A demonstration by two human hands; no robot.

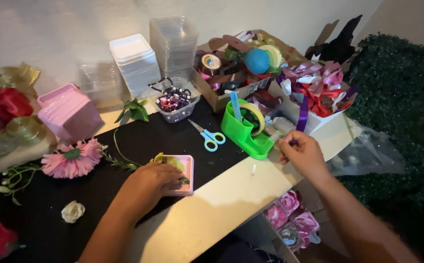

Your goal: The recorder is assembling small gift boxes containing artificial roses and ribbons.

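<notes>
Two hands work: left hand presses flat on the small pink square box at frame centre; right hand pinches tape at the green plastic tape dispenser. Likely next: tape carefully carried to box.

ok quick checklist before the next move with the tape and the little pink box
1. Left hand pressing on the small pink box: ok.
2. Right hand at the green tape dispenser, fingers pinched: ok.
3. Tape strip actually in the grip: cannot tell, too small to see.
4. Box fully on the table: ok, though close to the front edge.
5. Blue scissors within reach between both hands: ok.
6. Green piece in the box held flat: cannot tell, hand covers it.
</notes>
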